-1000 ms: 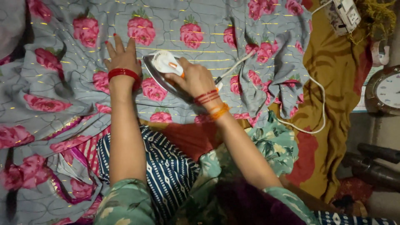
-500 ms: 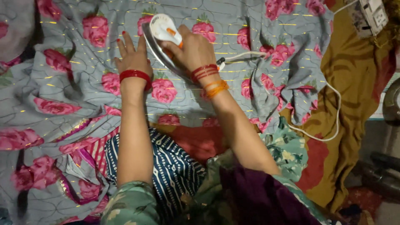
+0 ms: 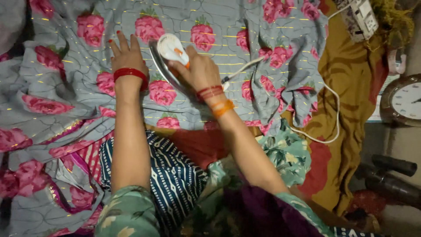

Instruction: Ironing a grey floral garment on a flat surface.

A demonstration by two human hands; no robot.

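Observation:
A grey cloth with pink roses (image 3: 228, 26) lies spread out in front of me. My right hand (image 3: 199, 70) grips the handle of a white electric iron (image 3: 170, 48), whose metal sole rests on the cloth. My left hand (image 3: 127, 55) lies flat on the fabric just left of the iron, fingers spread, a red bangle at the wrist. The iron's white cord (image 3: 324, 127) runs from behind my right wrist and loops off to the right.
A mustard-brown cloth (image 3: 351, 87) covers the surface at right. A white power strip (image 3: 362, 17) sits top right, a round clock (image 3: 405, 101) at the right edge. Dark pipes (image 3: 390, 175) lie lower right. Striped and floral cloths (image 3: 175, 175) bunch near my lap.
My right hand has slid the iron along the rose cloth, keeping close beside my left hand, which stays flat on the fabric. The camera view has shifted a little.

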